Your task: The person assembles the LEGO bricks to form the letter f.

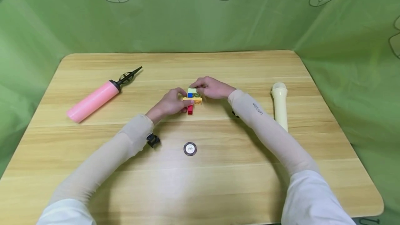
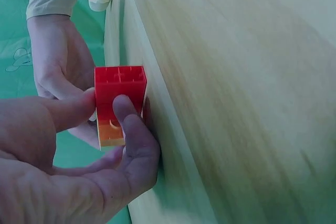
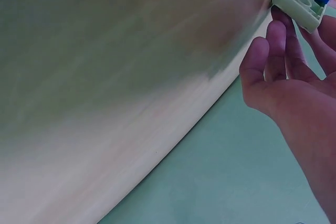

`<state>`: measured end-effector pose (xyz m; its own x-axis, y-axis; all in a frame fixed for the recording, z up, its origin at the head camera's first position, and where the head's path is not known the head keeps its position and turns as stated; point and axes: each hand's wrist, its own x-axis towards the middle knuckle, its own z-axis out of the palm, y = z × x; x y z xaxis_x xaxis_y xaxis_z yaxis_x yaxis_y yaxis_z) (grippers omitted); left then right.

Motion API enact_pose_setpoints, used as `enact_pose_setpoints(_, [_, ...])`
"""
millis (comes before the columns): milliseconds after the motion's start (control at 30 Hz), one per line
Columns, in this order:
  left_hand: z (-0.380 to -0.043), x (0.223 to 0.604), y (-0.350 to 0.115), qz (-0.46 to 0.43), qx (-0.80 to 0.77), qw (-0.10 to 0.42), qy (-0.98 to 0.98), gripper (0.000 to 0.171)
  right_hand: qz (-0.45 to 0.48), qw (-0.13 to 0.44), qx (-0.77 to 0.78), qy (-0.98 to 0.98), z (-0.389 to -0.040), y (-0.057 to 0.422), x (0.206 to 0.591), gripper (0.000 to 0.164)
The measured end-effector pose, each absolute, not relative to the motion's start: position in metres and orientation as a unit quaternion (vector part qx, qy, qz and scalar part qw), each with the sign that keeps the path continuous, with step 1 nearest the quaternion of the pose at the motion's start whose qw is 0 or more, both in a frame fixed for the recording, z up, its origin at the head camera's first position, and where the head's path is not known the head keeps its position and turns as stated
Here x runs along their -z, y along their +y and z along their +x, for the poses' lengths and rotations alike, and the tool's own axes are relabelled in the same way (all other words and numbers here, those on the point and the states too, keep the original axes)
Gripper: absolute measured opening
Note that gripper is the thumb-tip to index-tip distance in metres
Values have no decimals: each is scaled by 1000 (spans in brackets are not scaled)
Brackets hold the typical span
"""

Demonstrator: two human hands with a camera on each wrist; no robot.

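Note:
At the middle of the table, both hands are on a row of toy building bricks. My left hand (image 1: 170, 103) grips it from the left, thumb over the orange brick (image 1: 198, 100). A red brick (image 2: 121, 77) juts toward me, its hollow side showing in the left wrist view. From the far right, my right hand (image 1: 214, 88) pinches the pale green brick (image 3: 298, 7) at the far end. Between the green and orange bricks sits a blue brick (image 1: 190, 95). The thumb and fingers cover parts of the bricks.
A pink hand pump (image 1: 93, 101) with a black nozzle lies at the left. A dark poker chip (image 1: 190, 149) marked 100 rests nearer me. To the right, the right forearm partly covers a cream microphone (image 1: 280, 103). Green curtains (image 1: 175, 20) surround the wooden table (image 1: 150, 190).

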<state>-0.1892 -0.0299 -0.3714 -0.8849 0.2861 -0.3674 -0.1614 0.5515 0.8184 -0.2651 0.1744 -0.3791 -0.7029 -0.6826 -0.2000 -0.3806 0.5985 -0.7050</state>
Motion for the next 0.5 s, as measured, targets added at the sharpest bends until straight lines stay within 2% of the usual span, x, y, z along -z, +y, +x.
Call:
enact_pose_setpoints(267, [-190, 376, -30, 100, -395, 227, 885, 57, -302, 228, 338, 862, -262, 176, 383, 37])
enact_pose_setpoints(500, [-189, 385, -32, 122, -396, 222, 883, 57, -303, 232, 329, 864, -261, 173, 384, 37])
